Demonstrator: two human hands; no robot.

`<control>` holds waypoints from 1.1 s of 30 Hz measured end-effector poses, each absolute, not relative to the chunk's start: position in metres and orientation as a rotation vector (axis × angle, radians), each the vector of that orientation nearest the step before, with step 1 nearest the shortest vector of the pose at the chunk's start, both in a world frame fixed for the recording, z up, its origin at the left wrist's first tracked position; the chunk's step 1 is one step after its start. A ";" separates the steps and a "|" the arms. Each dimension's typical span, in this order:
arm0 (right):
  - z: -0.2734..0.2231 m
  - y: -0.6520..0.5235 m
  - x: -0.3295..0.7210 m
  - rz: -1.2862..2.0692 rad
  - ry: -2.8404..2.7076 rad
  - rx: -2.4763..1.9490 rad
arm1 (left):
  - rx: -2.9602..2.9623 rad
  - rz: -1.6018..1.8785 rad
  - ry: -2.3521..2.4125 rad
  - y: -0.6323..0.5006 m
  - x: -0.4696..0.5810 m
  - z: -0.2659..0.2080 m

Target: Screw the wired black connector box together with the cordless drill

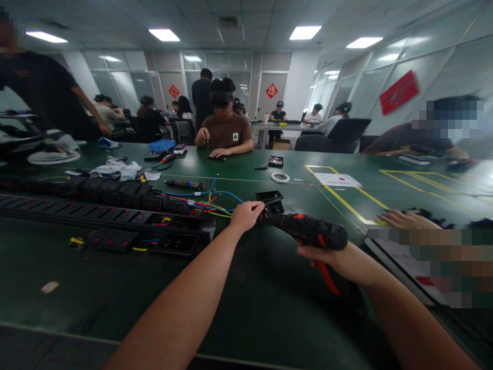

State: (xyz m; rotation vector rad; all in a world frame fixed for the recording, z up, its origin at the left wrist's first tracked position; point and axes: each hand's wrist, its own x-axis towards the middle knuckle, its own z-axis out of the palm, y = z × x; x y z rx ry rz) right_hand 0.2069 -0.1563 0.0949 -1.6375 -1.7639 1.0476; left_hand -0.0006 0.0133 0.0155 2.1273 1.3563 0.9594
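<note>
My left hand (247, 214) is closed on the left edge of a small black plastic housing (274, 206), with thumb and forefinger pinched near its terminals. In my right hand (335, 259) is a black and orange cordless drill (308, 229), fingers wrapped round its grip. The drill's nose points left at the housing; whether the bit touches it I cannot tell. Red, green and blue wires (215, 205) run from the housing towards a long black power strip (96, 210) on the left. A loose black socket module (115, 239) lies in front of that strip.
On the green table (162, 303) lie a screwdriver-like tool (185, 184), a white tape roll (280, 177), a paper sheet (338, 180) and a blue basket (162, 145). A co-worker (227, 128) sits opposite. Another person's hand (408, 220) rests at the right.
</note>
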 end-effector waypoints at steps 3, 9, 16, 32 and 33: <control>0.096 -0.157 0.206 1.038 -1.760 -1.642 | 2.130 0.962 1.353 0.013 -0.001 0.015; 0.097 -0.158 0.205 1.038 -1.715 -1.668 | 2.137 0.958 1.350 0.013 -0.001 0.016; 0.099 -0.159 0.204 1.027 -1.713 -1.681 | 2.127 0.964 1.348 0.015 0.000 0.014; 0.091 -0.156 0.210 1.035 -1.756 -1.650 | 2.123 0.946 1.365 0.014 0.000 0.015; 0.090 -0.156 0.210 1.034 -1.762 -1.648 | 2.123 0.946 1.363 0.015 0.000 0.015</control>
